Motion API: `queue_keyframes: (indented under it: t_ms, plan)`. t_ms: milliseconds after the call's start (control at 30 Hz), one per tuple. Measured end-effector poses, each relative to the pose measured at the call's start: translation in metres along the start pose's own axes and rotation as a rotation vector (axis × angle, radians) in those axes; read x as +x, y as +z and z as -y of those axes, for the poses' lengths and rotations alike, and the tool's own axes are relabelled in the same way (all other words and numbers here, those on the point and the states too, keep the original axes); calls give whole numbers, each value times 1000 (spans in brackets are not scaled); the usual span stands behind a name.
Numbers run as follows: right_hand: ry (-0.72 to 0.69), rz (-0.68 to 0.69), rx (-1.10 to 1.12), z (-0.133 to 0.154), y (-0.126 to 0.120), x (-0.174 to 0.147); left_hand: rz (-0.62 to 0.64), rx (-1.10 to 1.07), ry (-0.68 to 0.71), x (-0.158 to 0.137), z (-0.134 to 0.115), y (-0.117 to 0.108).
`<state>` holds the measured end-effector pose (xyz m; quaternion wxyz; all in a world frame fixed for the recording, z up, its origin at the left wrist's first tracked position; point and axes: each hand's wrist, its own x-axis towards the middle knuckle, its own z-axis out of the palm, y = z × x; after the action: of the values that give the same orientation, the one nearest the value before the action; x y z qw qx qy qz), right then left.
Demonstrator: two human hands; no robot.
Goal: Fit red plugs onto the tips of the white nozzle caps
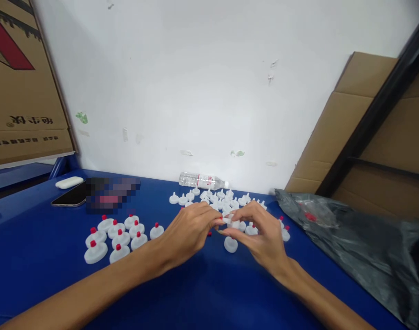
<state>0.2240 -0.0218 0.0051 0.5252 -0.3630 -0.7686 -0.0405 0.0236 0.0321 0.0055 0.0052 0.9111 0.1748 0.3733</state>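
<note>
Between the fingertips of my right hand (262, 236) is a white plastic nozzle cap (234, 223), its spout turned left. My left hand (192, 227) pinches at that spout, where a bit of red shows; its fingers mostly hide the small red tip. Below the hands, a white cap with a red tip (231, 245) rests on the blue table (209, 293). A loose red tip (209, 233) lies by my left fingers. Behind my hands are several white nozzle caps (220, 204) with bare spouts. Several red-tipped caps (121, 238) stand grouped at left.
A clear plastic bottle (206, 181) lies along the wall. At left rest a phone (70, 195) and a white case (69, 182). A dark plastic bag (354, 243) covers the right side, with a small clear bag (317, 214) on it. Cardboard (340, 119) leans behind.
</note>
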Motion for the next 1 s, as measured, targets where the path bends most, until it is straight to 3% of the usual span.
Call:
queue_keyframes:
  t_ms: [200,400,533,700,800,1000]
  plan:
    - [-114,43,-58,0,1,-3,41,-73,-13,2,-7,-3]
    - [-72,129,-261,-8,-2,4,128,279,41,10,7,-20]
    - [-4,68,-437,-22,-24,15,152,465,-113,11,42,-40]
    - [216,73,-621,-49,-62,23,328,574,-330,0,84,-54]
    - [368,169,-678,-64,-78,23,376,533,-422,-7,97,-52]
    - [464,432,-769,-85,-88,18,430,419,-579,-21,120,-40]
